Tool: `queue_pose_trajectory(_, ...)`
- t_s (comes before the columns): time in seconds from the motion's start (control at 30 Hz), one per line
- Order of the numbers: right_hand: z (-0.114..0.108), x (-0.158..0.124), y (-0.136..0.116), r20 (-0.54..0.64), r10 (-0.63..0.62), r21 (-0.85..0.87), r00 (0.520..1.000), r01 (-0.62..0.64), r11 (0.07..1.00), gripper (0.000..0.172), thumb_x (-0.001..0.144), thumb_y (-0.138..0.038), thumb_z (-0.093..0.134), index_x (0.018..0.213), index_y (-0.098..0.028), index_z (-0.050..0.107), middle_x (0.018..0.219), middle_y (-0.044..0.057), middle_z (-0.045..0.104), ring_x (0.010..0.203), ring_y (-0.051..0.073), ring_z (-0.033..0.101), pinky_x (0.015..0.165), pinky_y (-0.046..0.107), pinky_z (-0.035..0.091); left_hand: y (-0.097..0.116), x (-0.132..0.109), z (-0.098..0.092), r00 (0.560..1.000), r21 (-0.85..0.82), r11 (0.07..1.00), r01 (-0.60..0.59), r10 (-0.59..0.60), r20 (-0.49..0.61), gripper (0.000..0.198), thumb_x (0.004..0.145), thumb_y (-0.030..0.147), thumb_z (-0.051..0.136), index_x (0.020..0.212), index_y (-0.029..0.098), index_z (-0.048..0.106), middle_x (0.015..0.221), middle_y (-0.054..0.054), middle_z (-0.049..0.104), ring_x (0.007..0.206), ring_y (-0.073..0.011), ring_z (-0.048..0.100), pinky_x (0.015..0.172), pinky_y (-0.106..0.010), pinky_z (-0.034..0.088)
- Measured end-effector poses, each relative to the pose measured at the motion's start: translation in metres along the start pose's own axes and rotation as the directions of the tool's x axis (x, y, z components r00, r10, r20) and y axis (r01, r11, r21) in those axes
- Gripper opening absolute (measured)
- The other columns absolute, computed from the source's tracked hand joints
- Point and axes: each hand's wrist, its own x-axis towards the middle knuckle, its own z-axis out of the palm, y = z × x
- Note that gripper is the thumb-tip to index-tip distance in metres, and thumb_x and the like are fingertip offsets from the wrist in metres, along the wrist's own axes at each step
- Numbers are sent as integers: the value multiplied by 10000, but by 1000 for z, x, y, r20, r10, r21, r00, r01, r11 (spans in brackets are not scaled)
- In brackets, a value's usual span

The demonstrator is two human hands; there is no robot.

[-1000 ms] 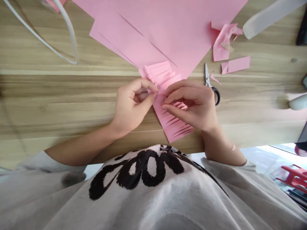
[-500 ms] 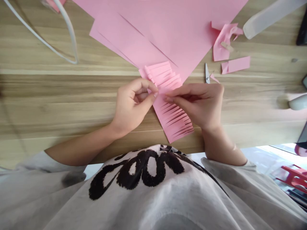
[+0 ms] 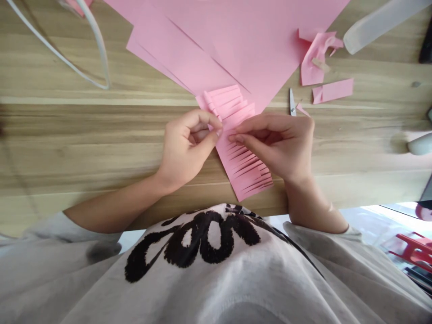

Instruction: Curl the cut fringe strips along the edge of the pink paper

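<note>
the left hand [image 3: 187, 148] and right hand [image 3: 280, 144] meet over a fringed pink paper [image 3: 248, 173] lying on the counter [image 3: 84, 135] at its near edge. each grip is pinched together on one cut strip near the middle, and the work looks like shaping the strips one at a time. thin strips like these call for a light, even pinch. scissors [image 3: 292, 104] lie just behind the right hand, beside a large pink sheet [image 3: 236, 40] and scraps [image 3: 332, 90].

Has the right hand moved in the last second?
Yes. Pinching the fringed paper, the right hand rose toward the scissors, now covering their handle.
</note>
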Motion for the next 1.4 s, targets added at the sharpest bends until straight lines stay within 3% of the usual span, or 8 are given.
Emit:
queue_pose_trajectory(0.13,0,-1,-1,1,92,-17,996,-92,996,90,840,-161,758,891,-208,815,882,10,826,794,178,778,728,318,668,-1,1,0,1000,0,1000,-20,20,1,109,834,262,803,817,196,718,676,13,665,611,-85,600,529,-197,454)
queue_pose_trajectory(0.37,0,0,0,-15,61,16,998,-61,998,195,821,-67,735,881,-230,824,844,-41,824,800,160,790,750,295,680,-1,1,1,1000,-43,999,-21,21,-4,75,800,163,798,821,184,730,681,12,676,603,-73,599,534,-180,448)
queue_pose_trajectory(0.67,-1,1,-1,-30,83,23,996,-83,996,145,754,-77,816,774,-221,818,751,-37,804,693,144,760,650,275,646,-2,2,0,1000,-31,1000,5,-5,-3,67,784,170,793,815,205,745,685,7,682,605,-88,605,518,-198,435)
queue_pose_trajectory(0.8,0,0,0,-31,99,58,995,-97,994,152,723,-67,835,766,-210,814,751,-31,805,709,150,767,675,276,660,-2,1,0,1000,-28,1000,5,-5,-6,66,787,165,791,813,200,742,686,6,680,603,-87,607,518,-196,437)
queue_pose_trajectory(1.13,-2,2,2,-15,74,52,997,-73,996,156,869,-122,717,913,-231,819,859,-21,826,846,165,797,819,316,696,0,1,1,1000,-2,1000,-21,21,6,118,854,270,795,825,192,712,685,12,670,608,-82,602,539,-196,471)
queue_pose_trajectory(1.4,-2,4,-2,19,100,103,995,-102,990,92,808,-143,785,847,-223,808,844,-15,813,787,147,775,742,284,675,1,0,1,1000,1,1000,-10,10,3,119,842,262,803,820,186,715,649,15,634,617,-87,607,537,-194,463)
